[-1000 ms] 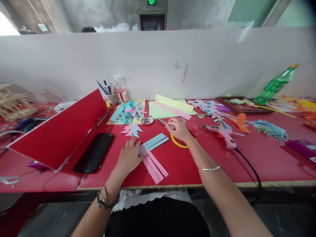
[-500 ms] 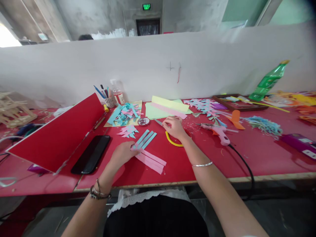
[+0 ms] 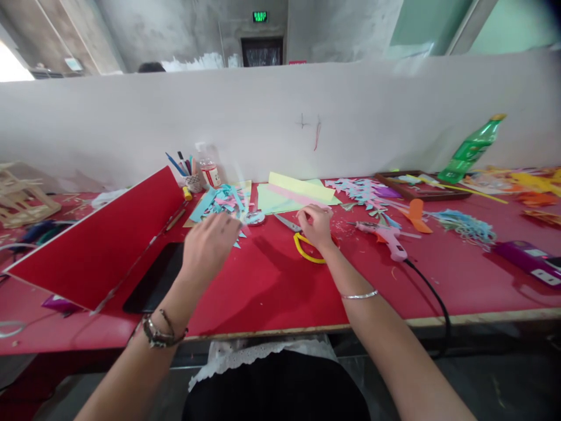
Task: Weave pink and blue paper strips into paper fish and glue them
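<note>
My left hand (image 3: 211, 244) is raised over the table's left middle, fingers closed around paper strips (image 3: 240, 196) that show only as pale blue and pink streaks, smeared by motion. My right hand (image 3: 315, 225) hovers at the scissors (image 3: 309, 251), its fingers curled in and the thumb near the index finger; whatever lies between the fingertips is hidden. The scissors have yellow handles, and their blades point to the upper left. Behind the left hand, a pile of blue and pink paper scraps (image 3: 225, 197) is partly covered. Pale green and yellow sheets (image 3: 280, 199) lie beyond the right hand.
A pink glue gun (image 3: 392, 240) with a black cord lies to the right. To the left are a red folded board (image 3: 105, 240) and a black phone (image 3: 153, 278). A green bottle (image 3: 473, 149) leans beside a brown tray (image 3: 421, 187) at the back right.
My left hand has lifted up and left, and the blue and pink strips have left the tabletop with it. The right hand has shifted slightly right; the scissors remain in place.
</note>
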Available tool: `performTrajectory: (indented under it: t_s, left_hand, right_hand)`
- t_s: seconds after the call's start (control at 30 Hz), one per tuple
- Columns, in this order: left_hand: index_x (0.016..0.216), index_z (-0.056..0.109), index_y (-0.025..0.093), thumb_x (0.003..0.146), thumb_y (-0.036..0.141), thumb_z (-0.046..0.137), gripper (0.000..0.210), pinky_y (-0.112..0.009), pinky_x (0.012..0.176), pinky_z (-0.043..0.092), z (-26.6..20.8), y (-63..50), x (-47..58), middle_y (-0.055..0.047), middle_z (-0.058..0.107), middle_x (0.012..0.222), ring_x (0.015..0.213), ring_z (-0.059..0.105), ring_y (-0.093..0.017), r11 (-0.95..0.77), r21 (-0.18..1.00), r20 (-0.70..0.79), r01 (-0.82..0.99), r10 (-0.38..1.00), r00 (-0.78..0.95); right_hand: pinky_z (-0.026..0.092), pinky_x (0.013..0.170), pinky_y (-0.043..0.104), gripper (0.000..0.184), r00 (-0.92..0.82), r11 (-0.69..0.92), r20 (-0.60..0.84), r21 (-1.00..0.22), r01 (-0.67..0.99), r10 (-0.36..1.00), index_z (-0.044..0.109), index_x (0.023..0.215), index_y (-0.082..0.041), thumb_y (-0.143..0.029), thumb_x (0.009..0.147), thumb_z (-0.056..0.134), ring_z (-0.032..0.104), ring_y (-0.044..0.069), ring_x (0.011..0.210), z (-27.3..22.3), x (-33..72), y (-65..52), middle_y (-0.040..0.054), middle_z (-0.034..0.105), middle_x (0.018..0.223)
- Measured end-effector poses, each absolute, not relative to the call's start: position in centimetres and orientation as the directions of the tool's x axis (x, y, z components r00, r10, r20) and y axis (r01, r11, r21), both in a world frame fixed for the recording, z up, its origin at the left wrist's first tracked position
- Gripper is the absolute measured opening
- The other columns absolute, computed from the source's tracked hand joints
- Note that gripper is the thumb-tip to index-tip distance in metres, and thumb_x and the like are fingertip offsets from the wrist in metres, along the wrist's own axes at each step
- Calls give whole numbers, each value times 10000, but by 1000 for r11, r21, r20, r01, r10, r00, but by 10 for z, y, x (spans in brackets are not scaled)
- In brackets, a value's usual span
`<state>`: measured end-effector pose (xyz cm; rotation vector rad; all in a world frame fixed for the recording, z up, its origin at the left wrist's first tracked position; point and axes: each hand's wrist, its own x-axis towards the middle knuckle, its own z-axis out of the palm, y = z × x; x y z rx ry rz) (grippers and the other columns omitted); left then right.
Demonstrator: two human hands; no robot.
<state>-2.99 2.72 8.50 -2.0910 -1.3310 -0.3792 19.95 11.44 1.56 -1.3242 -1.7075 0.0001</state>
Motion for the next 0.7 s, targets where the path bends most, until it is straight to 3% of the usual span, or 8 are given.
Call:
performTrajectory:
  t_s: [0.1,0.2,0.3,0.4,0.6,0.7]
  left_hand:
    - [869,553,171,863,141,364,192,-305,621,333,59,15,-24,-56,574,808,764,507,-193,-532,-484,313,694,636,705]
    - [838,565,158,837,91,404,174,-306,639,333,34,8,-22,-53,579,791,769,513,-185,-674,-455,170,582,576,800]
    - [849,577,171,851,250,449,150,-306,684,342,22,6,-27,-43,588,795,771,520,-178,-749,-334,112,573,572,813]
    - [898,575,187,805,425,487,271,-303,689,353,20,5,-31,-38,591,824,771,526,-179,-755,-194,93,626,621,778]
    - [890,551,196,785,355,529,193,-268,702,391,17,-1,-32,-34,550,902,814,517,-162,-629,218,138,746,777,614]
    - [892,555,193,781,356,524,199,-269,688,403,12,-1,-31,-36,529,893,779,510,-157,-577,333,134,746,812,568]
  right_hand:
    - [251,821,354,194,68,408,663,-534,740,746,555,728,-190,-218,781,371,538,167,719,15,200,115,25,611,717]
    - [290,802,345,191,80,414,664,-551,725,744,556,826,-182,-184,758,377,533,160,659,13,201,119,24,601,705]
    - [341,744,315,181,53,445,667,-552,705,743,552,786,-178,-165,739,377,521,159,661,10,203,122,37,593,738]
    - [375,683,279,161,-3,495,671,-544,677,742,549,757,-174,-155,729,391,503,152,652,9,202,124,41,577,735]
    - [402,615,224,152,-194,582,608,-545,604,770,567,773,-177,-136,733,426,526,123,643,27,193,99,11,601,736]
    - [405,659,223,170,-498,655,429,-546,522,754,589,826,-187,-147,770,434,543,113,699,40,189,67,9,612,807]
